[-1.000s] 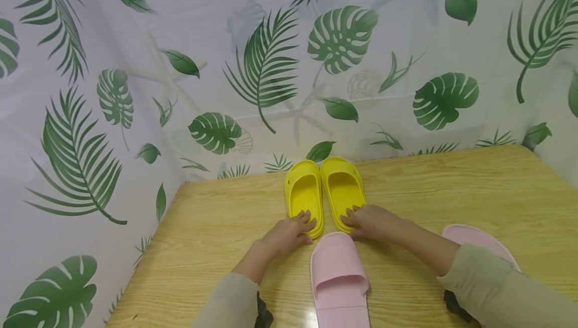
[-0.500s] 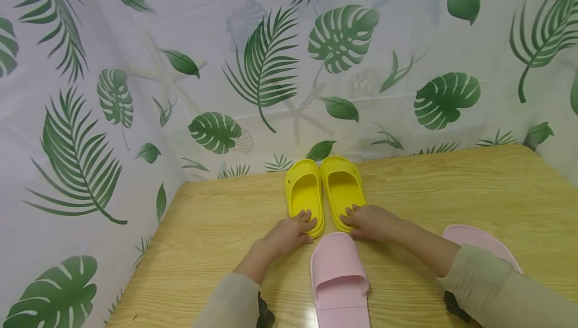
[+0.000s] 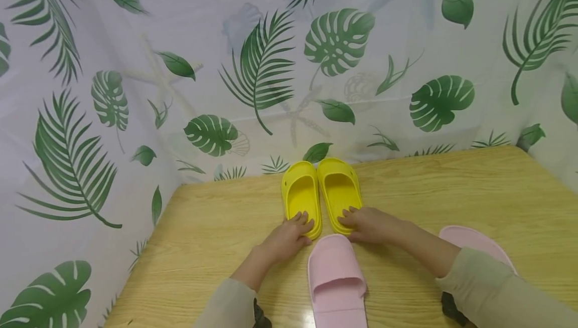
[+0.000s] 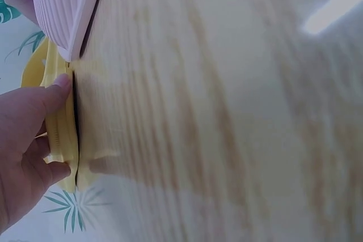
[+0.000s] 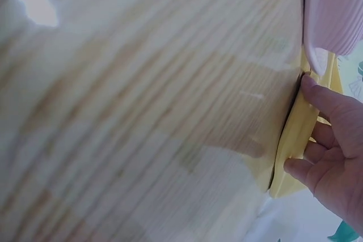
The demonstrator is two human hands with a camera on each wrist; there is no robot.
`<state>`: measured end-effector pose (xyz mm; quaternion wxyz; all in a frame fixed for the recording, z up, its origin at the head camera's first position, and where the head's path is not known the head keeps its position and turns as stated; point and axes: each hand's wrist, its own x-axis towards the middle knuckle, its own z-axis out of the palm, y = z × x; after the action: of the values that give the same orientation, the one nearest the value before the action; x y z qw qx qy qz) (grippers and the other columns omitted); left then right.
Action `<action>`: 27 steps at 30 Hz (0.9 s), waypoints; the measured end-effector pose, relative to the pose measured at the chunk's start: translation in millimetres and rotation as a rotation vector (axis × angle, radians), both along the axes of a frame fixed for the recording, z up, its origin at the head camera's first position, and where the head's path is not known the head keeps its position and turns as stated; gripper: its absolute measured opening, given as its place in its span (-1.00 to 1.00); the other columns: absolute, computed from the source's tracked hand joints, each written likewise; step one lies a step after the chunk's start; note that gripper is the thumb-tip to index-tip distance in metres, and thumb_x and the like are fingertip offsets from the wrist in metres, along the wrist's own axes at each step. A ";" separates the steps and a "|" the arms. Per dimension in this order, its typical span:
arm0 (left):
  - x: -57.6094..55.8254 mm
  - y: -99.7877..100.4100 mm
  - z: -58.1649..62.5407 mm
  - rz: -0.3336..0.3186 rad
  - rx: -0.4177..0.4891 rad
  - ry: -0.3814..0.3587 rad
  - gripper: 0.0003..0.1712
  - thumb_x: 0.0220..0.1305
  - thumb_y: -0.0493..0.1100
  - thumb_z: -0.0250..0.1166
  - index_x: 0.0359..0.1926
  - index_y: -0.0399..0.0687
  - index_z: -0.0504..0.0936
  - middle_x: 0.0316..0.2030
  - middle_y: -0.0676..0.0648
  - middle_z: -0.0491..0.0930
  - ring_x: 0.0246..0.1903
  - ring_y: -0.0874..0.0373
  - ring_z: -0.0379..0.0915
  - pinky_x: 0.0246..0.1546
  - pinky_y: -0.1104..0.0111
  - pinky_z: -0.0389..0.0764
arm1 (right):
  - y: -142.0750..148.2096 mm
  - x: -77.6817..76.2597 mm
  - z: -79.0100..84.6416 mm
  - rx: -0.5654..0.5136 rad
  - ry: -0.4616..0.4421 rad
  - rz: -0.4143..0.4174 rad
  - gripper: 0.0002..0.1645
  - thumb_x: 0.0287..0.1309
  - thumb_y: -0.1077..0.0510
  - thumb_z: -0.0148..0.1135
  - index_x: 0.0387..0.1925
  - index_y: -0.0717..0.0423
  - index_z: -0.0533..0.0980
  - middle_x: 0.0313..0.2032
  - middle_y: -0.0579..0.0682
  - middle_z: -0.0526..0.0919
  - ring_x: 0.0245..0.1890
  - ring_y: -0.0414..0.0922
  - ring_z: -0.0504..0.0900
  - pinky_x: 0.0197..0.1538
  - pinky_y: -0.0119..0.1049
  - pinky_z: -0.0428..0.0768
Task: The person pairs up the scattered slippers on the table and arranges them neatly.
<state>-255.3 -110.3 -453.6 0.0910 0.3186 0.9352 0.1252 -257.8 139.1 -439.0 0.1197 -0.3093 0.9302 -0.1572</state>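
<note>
Two yellow slippers stand side by side against the patterned backdrop, toes to it. My left hand (image 3: 285, 240) grips the heel of the left yellow slipper (image 3: 303, 195). In the left wrist view, the thumb of the left hand (image 4: 25, 151) presses the heel edge of the yellow slipper (image 4: 62, 134). My right hand (image 3: 372, 225) holds the heel of the right yellow slipper (image 3: 339, 190). The right wrist view has the hand (image 5: 340, 151) with thumb and fingers around the yellow slipper's heel (image 5: 298, 134). Both slippers lie flat on the wooden board.
A pink slipper (image 3: 337, 268) lies just in front of the yellow pair, its toe between my hands. Another pink slipper (image 3: 469, 240) is partly hidden under the right forearm. The leaf-print backdrop (image 3: 271, 77) borders the wooden surface (image 3: 429, 192) behind and at the sides.
The head view has shifted slightly. Hands and slippers keep the same places relative to each other.
</note>
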 end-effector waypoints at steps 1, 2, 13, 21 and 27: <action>0.2 -0.1 -0.2 -0.002 0.002 0.004 -0.46 0.38 -0.07 0.10 0.33 -0.12 0.34 0.39 -0.22 0.14 0.40 -0.10 0.00 0.32 -0.07 0.08 | 1.0 0.6 0.9 -0.011 -0.001 -0.001 -0.44 0.16 0.04 0.27 0.15 0.24 0.48 0.19 0.29 0.44 0.24 0.27 0.35 0.23 0.12 0.32; 0.2 -0.2 -0.4 -0.006 0.006 0.008 -0.46 0.39 -0.07 0.09 0.33 -0.13 0.33 0.39 -0.22 0.14 0.40 -0.11 -0.01 0.31 -0.08 0.08 | 1.8 1.1 1.3 -0.022 -0.008 -0.008 -0.43 0.16 0.04 0.27 0.15 0.25 0.47 0.20 0.28 0.43 0.25 0.27 0.34 0.24 0.12 0.31; 3.3 -3.0 -4.9 -0.011 0.031 0.015 -0.41 0.46 0.06 -0.07 0.35 -0.16 0.28 0.40 -0.23 0.10 0.42 -0.12 -0.06 0.33 -0.09 0.04 | 6.4 4.2 0.6 0.014 0.081 0.056 -0.44 0.28 -0.06 0.10 0.14 0.27 0.47 0.19 0.31 0.44 0.24 0.32 0.31 0.26 0.27 0.15; 5.8 -3.0 -8.0 -0.004 -0.031 0.049 -0.27 0.44 0.20 -0.14 0.46 -0.08 0.04 0.44 -0.20 -0.02 0.44 -0.10 -0.18 0.36 -0.06 -0.03 | 9.9 14.5 3.1 0.018 0.130 -0.008 -0.33 0.31 -0.15 0.01 0.28 0.20 0.35 0.29 0.30 0.32 0.33 0.29 0.18 0.31 0.31 -0.03; 10.6 -0.5 -6.7 0.017 -0.097 0.108 -0.17 0.38 0.36 -0.24 0.49 0.05 -0.07 0.47 -0.12 -0.12 0.46 -0.06 -0.25 0.38 -0.06 -0.12 | 8.8 22.1 5.5 0.067 0.147 -0.075 -0.13 0.24 -0.31 0.00 0.38 0.16 0.20 0.37 0.30 0.17 0.38 0.33 0.03 0.30 0.37 -0.21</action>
<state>-244.7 -110.7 -460.4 0.0546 0.3121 0.9464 0.0630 -235.7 147.9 -433.6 0.0552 -0.2808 0.9521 -0.1074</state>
